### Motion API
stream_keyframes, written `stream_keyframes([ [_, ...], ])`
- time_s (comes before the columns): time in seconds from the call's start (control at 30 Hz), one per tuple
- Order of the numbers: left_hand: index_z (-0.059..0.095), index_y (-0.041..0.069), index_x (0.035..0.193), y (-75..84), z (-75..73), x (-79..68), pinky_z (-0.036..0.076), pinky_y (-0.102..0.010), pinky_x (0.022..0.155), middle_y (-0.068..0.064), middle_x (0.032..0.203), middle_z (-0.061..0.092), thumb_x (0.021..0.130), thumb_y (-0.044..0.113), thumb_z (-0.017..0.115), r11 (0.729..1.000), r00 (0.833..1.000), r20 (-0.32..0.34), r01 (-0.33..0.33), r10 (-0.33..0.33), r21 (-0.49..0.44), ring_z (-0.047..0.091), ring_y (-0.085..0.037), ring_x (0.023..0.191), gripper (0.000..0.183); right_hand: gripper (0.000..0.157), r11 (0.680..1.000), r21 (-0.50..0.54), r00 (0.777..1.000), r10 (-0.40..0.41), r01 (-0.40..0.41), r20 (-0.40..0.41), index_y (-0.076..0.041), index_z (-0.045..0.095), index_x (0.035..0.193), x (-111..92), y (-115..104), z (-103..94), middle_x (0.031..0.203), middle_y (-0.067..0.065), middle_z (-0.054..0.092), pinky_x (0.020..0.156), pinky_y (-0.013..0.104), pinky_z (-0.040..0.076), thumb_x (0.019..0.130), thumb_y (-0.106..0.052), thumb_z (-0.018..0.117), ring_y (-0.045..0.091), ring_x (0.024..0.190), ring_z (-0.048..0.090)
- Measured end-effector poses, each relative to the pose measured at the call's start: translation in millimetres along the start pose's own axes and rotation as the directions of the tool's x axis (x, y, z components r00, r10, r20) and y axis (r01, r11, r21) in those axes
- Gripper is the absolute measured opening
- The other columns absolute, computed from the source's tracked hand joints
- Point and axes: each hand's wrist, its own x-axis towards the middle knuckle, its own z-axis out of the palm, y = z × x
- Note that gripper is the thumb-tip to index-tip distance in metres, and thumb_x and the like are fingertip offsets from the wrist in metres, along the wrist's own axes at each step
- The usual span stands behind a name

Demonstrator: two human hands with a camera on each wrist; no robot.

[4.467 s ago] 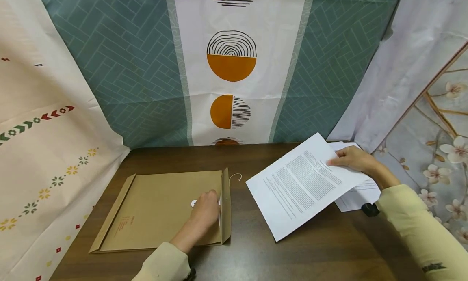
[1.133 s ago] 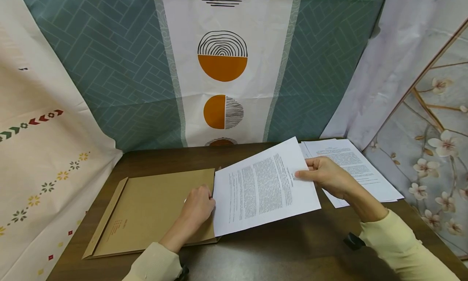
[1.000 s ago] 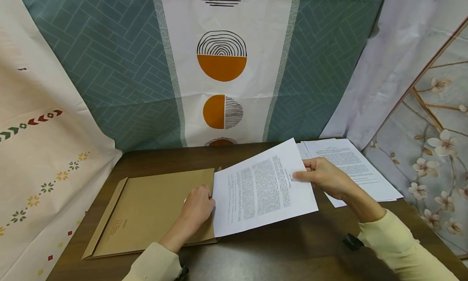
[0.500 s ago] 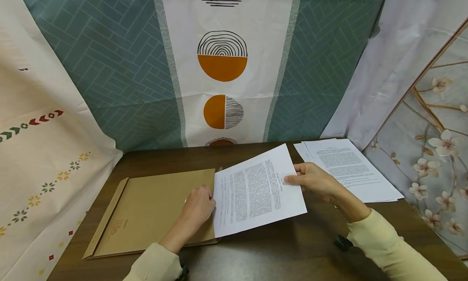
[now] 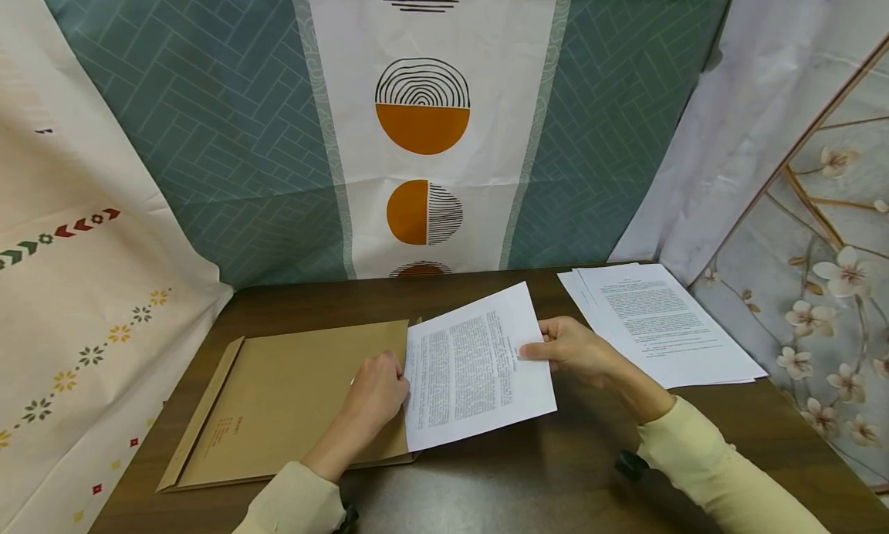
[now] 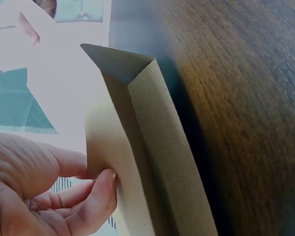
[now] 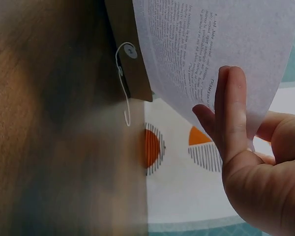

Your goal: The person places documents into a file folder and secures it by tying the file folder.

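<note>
Right fingers (image 7: pixel 233 110) pinch printed paper (image 5: pixel 461 372); left fingers (image 6: pixel 99 199), a red-lettered envelope (image 5: pixel 299 395).

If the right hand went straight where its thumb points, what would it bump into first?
Past the white paper it pinches, the right hand would probably meet the brown envelope's open edge first. Its height is hard to judge, so it might pass over.

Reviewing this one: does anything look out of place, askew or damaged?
Only minor things. The paper stack is uneven, with lower sheets sticking out on its left, so it looks unsquared. A string trails loose from a button on the envelope. I see no spill or damage.
</note>
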Motion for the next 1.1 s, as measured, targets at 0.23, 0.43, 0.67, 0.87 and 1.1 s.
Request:
stream_keyframes([
  [0.23, 0.058, 0.003, 0.076, 0.0, -0.8, -0.6, 0.040, -0.032, 0.056, -0.008, 0.074, 0.058, 0.084, -0.004, 0.065, 1.000, 1.000, 0.005, 0.005, -0.005, 0.008, 0.052, -0.023, 0.066, 0.013, 0.035, 1.000, -0.007, 1.000, 0.003, -0.003, 0.005, 0.018, 0.058, 0.124, 11.0, 8.4, 8.9, 0.112, 0.022, 0.073, 0.078, 0.039, 0.060, 0.094, 0.001, 0.066, 0.028, 0.094, 0.074],
  [0.43, 0.059, 0.003, 0.076, 0.0, -2.0, -1.3, 0.039, -0.032, 0.055, -0.007, 0.073, 0.057, 0.086, -0.003, 0.065, 1.000, 1.000, 0.013, 0.010, -0.010, -0.005, 0.051, -0.022, 0.066, 0.013, 0.032, 1.000, 0.002, 1.000, 0.011, -0.011, 0.027, 0.017, 0.058, 0.122, 19.5, 14.8, 20.9, 0.111, 0.022, 0.073, 0.077, 0.039, 0.060, 0.094, 0.003, 0.065, 0.027, 0.093, 0.074],
  [0.67, 0.057, 0.004, 0.073, -0.1, -2.1, -1.5, 0.035, -0.030, 0.052, -0.006, 0.070, 0.054, 0.085, -0.004, 0.064, 1.000, 1.000, 0.010, 0.012, -0.012, -0.021, 0.049, -0.022, 0.063, 0.016, 0.034, 1.000, 0.000, 0.999, -0.002, 0.002, 0.054, 0.017, 0.057, 0.127, 19.4, 13.7, 22.2, 0.112, 0.023, 0.072, 0.075, 0.038, 0.060, 0.098, -0.001, 0.062, 0.028, 0.091, 0.073],
  [0.87, 0.056, 0.004, 0.071, -0.4, -2.4, -1.6, 0.034, -0.030, 0.051, -0.006, 0.070, 0.052, 0.085, -0.005, 0.064, 1.000, 1.000, 0.005, 0.005, -0.004, -0.029, 0.048, -0.021, 0.062, 0.019, 0.035, 0.997, -0.076, 1.000, 0.018, -0.018, 0.004, 0.017, 0.057, 0.125, 8.9, 8.5, 11.9, 0.089, 0.020, 0.071, 0.063, 0.034, 0.060, 0.099, -0.006, 0.061, 0.021, 0.066, 0.067],
  [1.1, 0.056, 0.004, 0.071, -2.2, -1.3, -0.2, 0.035, -0.031, 0.053, -0.006, 0.070, 0.052, 0.084, -0.006, 0.062, 0.999, 1.000, 0.001, -0.006, 0.006, -0.040, 0.048, -0.022, 0.063, 0.017, 0.030, 0.993, -0.114, 1.000, 0.010, -0.010, -0.006, 0.018, 0.059, 0.121, 15.3, 11.4, 21.4, 0.083, 0.018, 0.071, 0.061, 0.034, 0.060, 0.097, 0.000, 0.063, 0.019, 0.060, 0.068],
])
